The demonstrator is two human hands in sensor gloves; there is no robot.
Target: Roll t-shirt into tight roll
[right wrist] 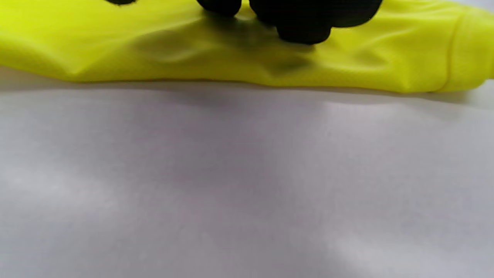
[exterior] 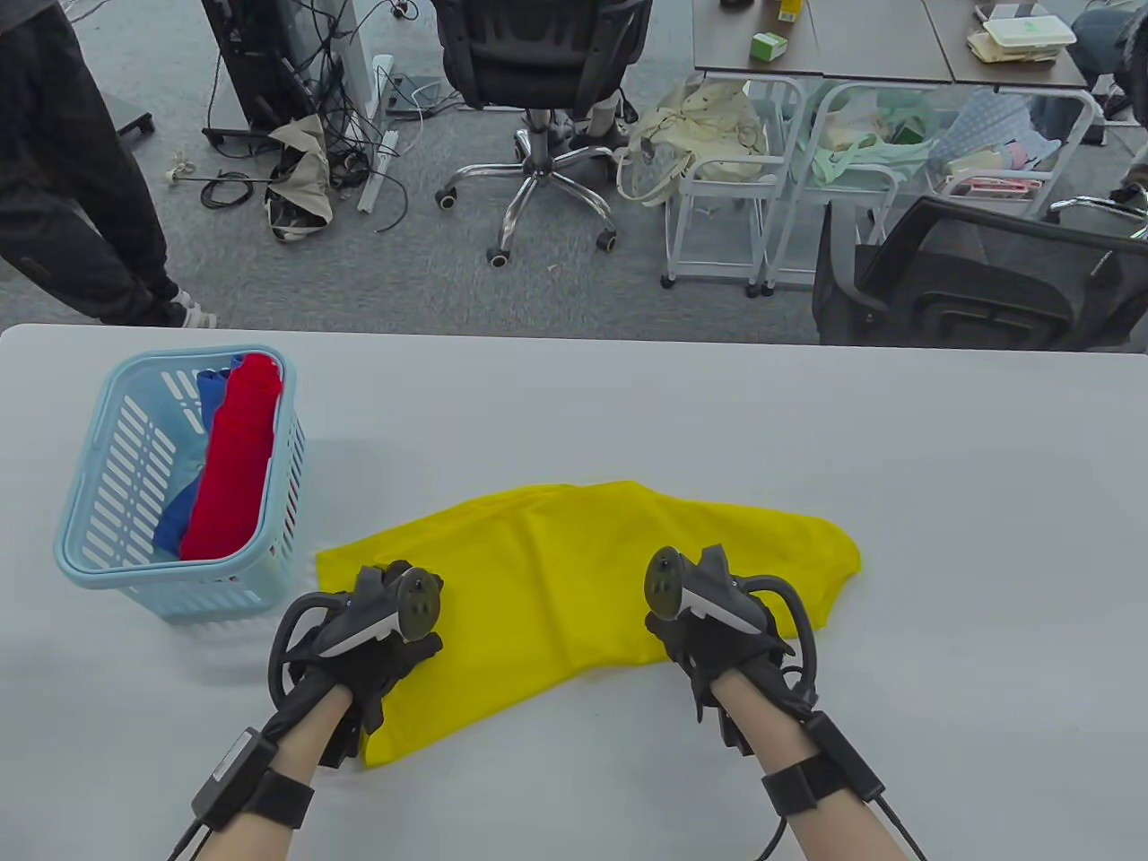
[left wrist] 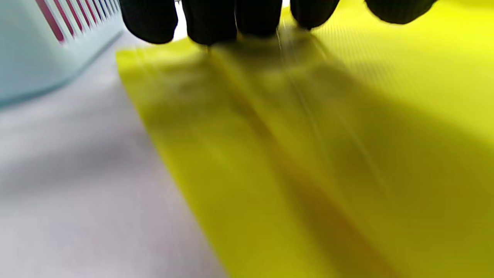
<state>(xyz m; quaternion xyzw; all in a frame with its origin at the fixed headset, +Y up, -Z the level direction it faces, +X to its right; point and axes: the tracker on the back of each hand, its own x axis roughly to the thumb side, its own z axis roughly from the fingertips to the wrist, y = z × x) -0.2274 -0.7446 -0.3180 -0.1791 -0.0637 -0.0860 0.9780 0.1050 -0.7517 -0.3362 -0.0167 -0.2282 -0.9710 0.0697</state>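
A yellow t-shirt point(exterior: 574, 574), folded into a long band, lies flat on the grey table and runs from near left to far right. My left hand point(exterior: 399, 641) rests on its left end. In the left wrist view the fingertips point(left wrist: 210, 23) touch the cloth point(left wrist: 308, 154) in a row near its end edge. My right hand point(exterior: 686, 641) rests on the shirt's near edge at the right. In the right wrist view its fingertips point(right wrist: 301, 23) press on the yellow fold point(right wrist: 154, 50). I see no cloth pinched in either hand.
A light blue plastic basket point(exterior: 90, 556) stands at the left of the table, close to the shirt's left end, and holds a red roll point(exterior: 233, 457) and a blue one point(exterior: 208, 395). Its wall shows in the left wrist view point(left wrist: 31, 58). Bare table point(exterior: 942, 502) lies right and in front.
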